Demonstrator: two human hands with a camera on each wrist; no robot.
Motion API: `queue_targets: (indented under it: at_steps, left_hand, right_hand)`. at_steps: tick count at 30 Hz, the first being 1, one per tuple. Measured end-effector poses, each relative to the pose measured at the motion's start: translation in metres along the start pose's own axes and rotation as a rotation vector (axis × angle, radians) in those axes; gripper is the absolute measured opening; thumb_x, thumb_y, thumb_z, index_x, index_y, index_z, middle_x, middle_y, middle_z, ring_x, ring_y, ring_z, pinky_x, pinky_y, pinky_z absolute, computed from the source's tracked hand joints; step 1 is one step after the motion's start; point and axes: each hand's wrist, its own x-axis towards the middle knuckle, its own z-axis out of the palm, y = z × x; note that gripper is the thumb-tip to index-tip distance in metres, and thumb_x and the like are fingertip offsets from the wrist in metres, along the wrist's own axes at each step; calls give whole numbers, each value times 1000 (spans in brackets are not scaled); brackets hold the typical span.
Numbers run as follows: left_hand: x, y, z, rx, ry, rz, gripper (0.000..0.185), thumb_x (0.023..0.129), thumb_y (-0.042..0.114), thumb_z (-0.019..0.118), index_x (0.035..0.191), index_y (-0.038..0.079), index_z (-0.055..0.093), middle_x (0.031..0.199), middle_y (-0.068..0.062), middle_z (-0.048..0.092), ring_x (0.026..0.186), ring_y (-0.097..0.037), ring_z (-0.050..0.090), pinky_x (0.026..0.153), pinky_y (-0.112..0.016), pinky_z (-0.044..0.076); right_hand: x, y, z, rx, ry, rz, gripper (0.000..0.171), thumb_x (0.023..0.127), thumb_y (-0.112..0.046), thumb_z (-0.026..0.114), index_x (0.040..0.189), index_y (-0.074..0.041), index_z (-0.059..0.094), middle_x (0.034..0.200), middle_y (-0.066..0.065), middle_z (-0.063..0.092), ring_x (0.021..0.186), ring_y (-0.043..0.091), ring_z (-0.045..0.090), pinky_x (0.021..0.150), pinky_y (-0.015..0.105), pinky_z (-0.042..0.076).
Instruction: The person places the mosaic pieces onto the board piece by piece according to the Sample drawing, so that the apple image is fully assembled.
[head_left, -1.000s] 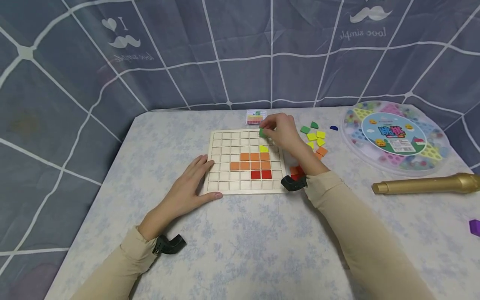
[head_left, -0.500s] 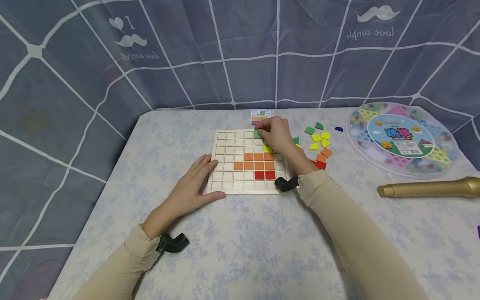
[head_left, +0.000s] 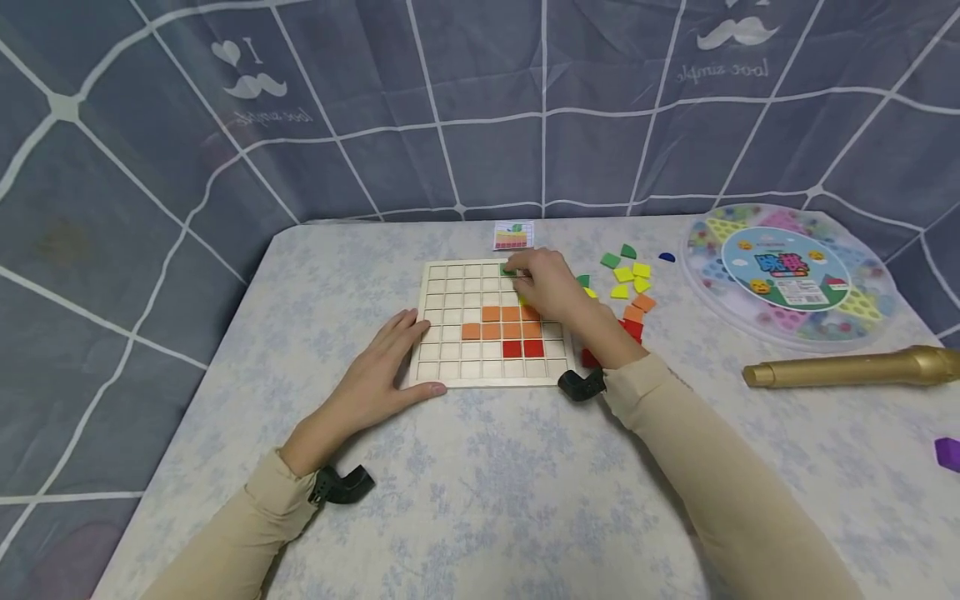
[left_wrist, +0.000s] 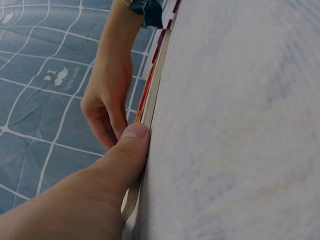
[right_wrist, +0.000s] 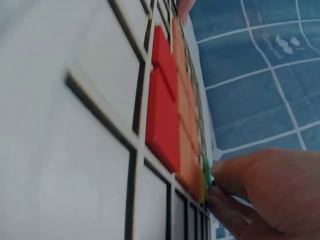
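A pale wooden grid board [head_left: 444, 352] lies on the table, with several orange tiles [head_left: 511, 331] and two red tiles [head_left: 522, 349] set in its cells. My left hand [head_left: 371, 367] rests along the board's left side, thumb at the near corner and fingers nearly straight. Over the upper part of the board, my right hand [head_left: 551, 287] pinches a small green tile [head_left: 507, 270] at the top row; its exact shape is mostly hidden. A yellow tile [head_left: 523, 302] shows partly under that hand. In the right wrist view, the green tile [right_wrist: 208, 171] sits at the fingertips.
Loose green, yellow [head_left: 641, 270], orange and red tiles [head_left: 632, 328] lie right of the board. Behind it is a small pattern card [head_left: 513, 235]. Farther right are a round clear game box [head_left: 787, 275], a gold stick-like object [head_left: 847, 367] and a purple block [head_left: 948, 453].
My right hand has moved slightly left and then nearer along the board's top row with the green tile. The left hand stays at the board's edge; the head view shifts a little.
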Motion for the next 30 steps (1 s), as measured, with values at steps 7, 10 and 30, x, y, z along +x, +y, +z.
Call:
queue_targets:
  at_steps: [7,10,30]
  left_hand:
    - [-2,-2,1,3,6,-12,102,89,56,80,167,13,31,176,-12,21,165,-32,13,125,-65,29]
    - [-2,-2,1,7,7,-13,101,89,56,80,167,12,31,176,-12,21,164,-32,14,124,-65,29]
    - [-1,0,0,16,11,-3,101,89,55,81,166,10,32,175,-15,22,164,-34,15,125,-65,30]
  right_hand:
    - [-21,-7,-20,26,-6,97,31,103,-7,64,131,-1,73,140,18,67,133,37,61,113,51,49]
    - [-35,-2,-35,32,9,179,31,103,-9,64,132,-1,72,137,20,68,126,39,64,108,53,53]
    - [-90,54,-98,-47,100,541,25,95,-15,76,107,7,75,101,26,73,103,40,55,76,43,50]
